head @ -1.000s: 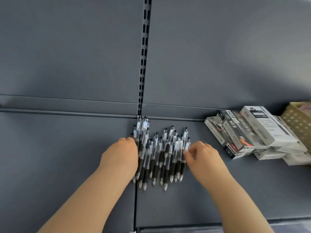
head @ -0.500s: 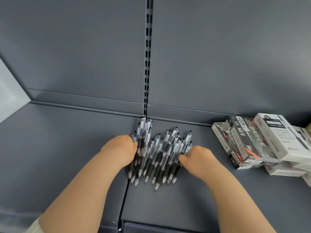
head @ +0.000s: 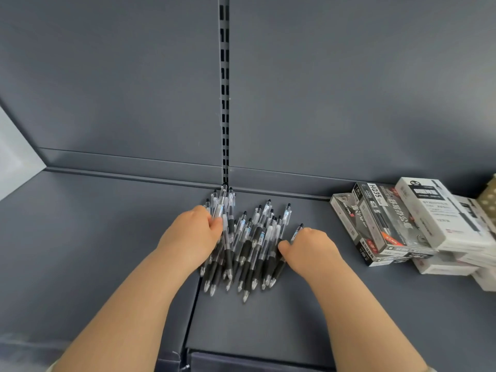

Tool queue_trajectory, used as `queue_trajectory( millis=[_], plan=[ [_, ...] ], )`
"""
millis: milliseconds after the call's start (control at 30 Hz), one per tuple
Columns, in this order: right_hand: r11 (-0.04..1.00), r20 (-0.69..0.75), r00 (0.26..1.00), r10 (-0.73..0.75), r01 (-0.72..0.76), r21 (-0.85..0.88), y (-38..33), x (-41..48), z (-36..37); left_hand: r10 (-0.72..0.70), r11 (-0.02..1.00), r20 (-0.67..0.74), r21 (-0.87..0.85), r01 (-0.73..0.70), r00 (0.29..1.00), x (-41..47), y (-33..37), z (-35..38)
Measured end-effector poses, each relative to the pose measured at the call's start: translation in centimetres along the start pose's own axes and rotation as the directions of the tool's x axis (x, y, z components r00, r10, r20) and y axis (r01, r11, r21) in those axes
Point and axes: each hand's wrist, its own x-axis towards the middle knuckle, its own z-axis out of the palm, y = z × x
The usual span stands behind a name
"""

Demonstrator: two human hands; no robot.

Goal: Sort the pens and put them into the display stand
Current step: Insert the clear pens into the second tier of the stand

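A heap of black-grip pens with clear barrels (head: 249,245) lies on the grey shelf (head: 107,237), tips pointing toward me, close to the back wall's slotted upright. My left hand (head: 193,237) is at the heap's left side, its fingers curled round the leftmost pens. My right hand (head: 308,248) is at the heap's right side with its fingers curled over the outer pens; one pen end sticks up past its knuckles. The two hands bracket the pile between them.
Stacked pen boxes (head: 397,224), black and white, lie on the shelf to the right. A beige perforated container (head: 489,196) shows at the far right edge. A seam between shelf panels (head: 192,318) runs under the pile toward me.
Both hands have pressed inward and the pens are bunched tighter and more overlapped. The view has shifted a little to the left.
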Motion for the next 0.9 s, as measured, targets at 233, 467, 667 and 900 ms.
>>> queue_trajectory(
  millis=[233,467,667,900],
  plan=[
    [0.994,-0.004,1.000,0.006,-0.006,0.113,0.6,0.0,-0.8,0.124,0.963,-0.138,-0.221,-0.153,0.983,-1.7,1.9,-0.6],
    [0.929,-0.216,0.961,-0.174,0.233,0.288,-0.8,-2.7,-1.9,0.221,0.898,-0.273,-0.318,-0.305,0.936,-2.6,2.2,-1.6],
    [0.818,-0.387,0.884,-0.261,0.416,0.397,-4.2,-5.2,-2.3,0.241,0.821,-0.328,-0.432,-0.372,0.913,-3.1,0.7,-3.5],
    [0.742,-0.462,0.849,-0.258,0.480,0.468,-10.2,-6.6,-0.9,0.258,0.759,-0.317,-0.518,-0.395,0.912,-2.7,-3.8,-7.2]
  ],
)
